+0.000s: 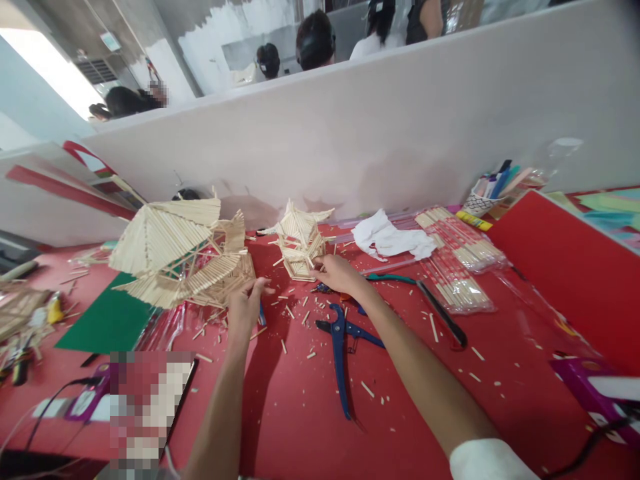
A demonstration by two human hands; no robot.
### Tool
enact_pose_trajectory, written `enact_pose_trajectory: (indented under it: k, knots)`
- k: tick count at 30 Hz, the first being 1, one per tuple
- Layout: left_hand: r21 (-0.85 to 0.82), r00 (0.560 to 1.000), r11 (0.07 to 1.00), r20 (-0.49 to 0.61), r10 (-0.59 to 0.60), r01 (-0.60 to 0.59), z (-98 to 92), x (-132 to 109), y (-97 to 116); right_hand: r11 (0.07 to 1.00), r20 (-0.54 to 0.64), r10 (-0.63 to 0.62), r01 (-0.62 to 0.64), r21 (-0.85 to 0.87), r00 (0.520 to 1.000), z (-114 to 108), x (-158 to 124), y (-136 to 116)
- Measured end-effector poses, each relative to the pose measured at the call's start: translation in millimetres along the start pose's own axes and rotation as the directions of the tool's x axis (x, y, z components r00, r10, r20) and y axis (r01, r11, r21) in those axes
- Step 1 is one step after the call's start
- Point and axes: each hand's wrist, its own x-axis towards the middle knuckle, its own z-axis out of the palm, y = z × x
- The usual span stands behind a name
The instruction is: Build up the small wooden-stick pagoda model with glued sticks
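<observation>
Red tabletop [300, 413], grey partition wall [400, 133] behind. Large pale stick-built pagoda model [175, 257]: left hand [245, 303] at its right base corner, fingers loosely spread, touching sticks. Small pale stick pagoda [300, 243] just right of it: right hand [337, 273] pinches its base edge. Blue-handled pliers [343, 347] lie right, nearer.

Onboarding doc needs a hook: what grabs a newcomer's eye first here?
The large pale stick-built roofed model stands at left on the red table, the left hand at its edge. At centre, the right hand touches a smaller stick model; blue-handled pliers lie just nearer.
</observation>
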Motion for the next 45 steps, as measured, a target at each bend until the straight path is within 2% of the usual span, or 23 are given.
enact_pose_trajectory:
  k: [2,5,8,9,11,14,17,21,27,31,34,37,39,42,45]
  knots:
    - [-0.079,0.999,0.997,0.041,-0.021,0.024,-1.3,-0.4,2.2,1.000,0.003,-0.006,0.006,-0.010,1.000,-4.3,-1.9,1.6]
    - [-0.361,0.988,0.924,0.136,-0.080,0.124,-1.6,-5.8,6.7,0.999,0.104,-0.022,0.025,-0.030,0.994,-15.4,-9.9,3.1]
    - [-0.667,0.961,0.703,0.265,-0.085,0.246,-1.1,-17.7,15.4,0.991,0.278,-0.131,0.128,0.028,0.952,-26.0,-21.5,-4.5]
    - [-0.724,0.949,0.632,0.308,-0.061,0.276,-1.0,-22.4,19.4,0.980,0.285,-0.194,0.172,0.098,0.939,-27.4,-24.8,-10.0]
    - [-0.789,0.926,0.520,0.378,-0.011,0.328,-0.8,-31.4,27.9,0.938,0.198,-0.275,0.217,0.271,0.941,-25.6,-28.8,-24.1]
    - [-0.830,0.907,0.411,0.421,0.015,0.378,-0.6,-41.3,37.6,0.844,0.018,-0.347,0.304,0.442,0.938,-13.0,-29.3,-44.9]
    - [-0.844,0.890,0.327,0.455,0.015,0.426,-1.0,-46.3,40.0,0.812,-0.056,-0.344,0.327,0.484,0.937,1.3,-28.1,-55.2]
    - [-0.835,0.856,0.235,0.517,0.024,0.498,-4.2,-48.9,36.3,0.860,-0.037,-0.300,0.287,0.423,0.953,7.2,-30.5,-57.9]
    - [-0.803,0.812,0.177,0.583,0.030,0.569,-10.3,-48.4,33.8,0.927,-0.051,-0.250,0.255,0.277,0.967,3.9,-32.9,-63.6]
    - [-0.804,0.808,0.126,0.588,0.033,0.581,-13.3,-48.6,33.4,0.911,-0.061,-0.185,0.195,0.365,0.981,3.3,-31.9,-61.1]
    - [-0.817,0.818,0.083,0.574,0.036,0.570,-14.7,-49.8,31.7,0.863,-0.064,-0.224,0.229,0.450,0.972,1.2,-31.8,-58.4]
    - [-0.810,0.810,0.073,0.585,0.047,0.582,-14.7,-51.4,29.6,0.833,-0.066,-0.335,0.328,0.446,0.940,2.0,-31.7,-58.6]
    - [-0.804,0.803,0.073,0.594,0.051,0.590,-13.8,-52.3,29.0,0.827,-0.103,-0.422,0.429,0.362,0.901,5.9,-31.7,-59.4]
    - [-0.815,0.815,0.074,0.578,0.045,0.575,-11.8,-53.1,29.6,0.808,-0.190,-0.558,0.581,0.095,0.807,14.2,-33.1,-58.3]
    - [-0.824,0.825,0.096,0.564,0.042,0.558,-11.3,-53.9,29.9,0.750,-0.188,-0.662,0.636,-0.185,0.726,19.5,-36.2,-54.1]
